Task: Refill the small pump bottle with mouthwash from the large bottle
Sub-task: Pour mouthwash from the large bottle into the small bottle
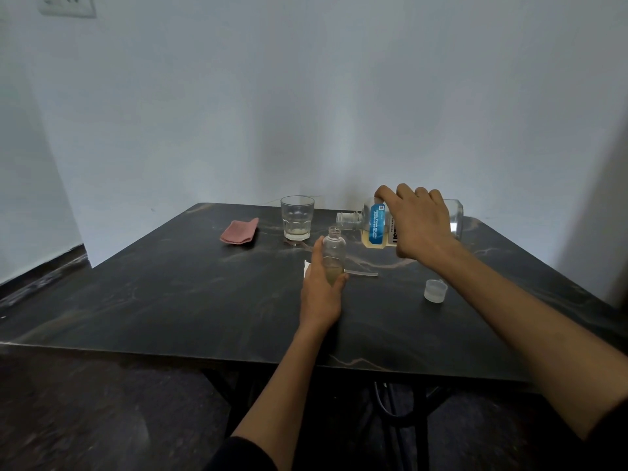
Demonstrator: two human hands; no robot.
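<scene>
Tipping the large bottle (pixel 377 229) nearly flat, the right hand (pixel 421 226) grips it from above, fingers curled over its body, its open mouth just above and beside the small bottle's (pixel 334 253) neck. The left hand (pixel 321 290) wraps the small bottle, standing upright near the bench's (pixel 170 294) middle, partly filled. With so narrow a neck, a slight misalignment or a sudden gush would likely send mouthwash onto the bench. The cap (pixel 435 291) sits toward the right edge; a glass (pixel 297 217) and pink cloth (pixel 239 231) stand near the far edge.
</scene>
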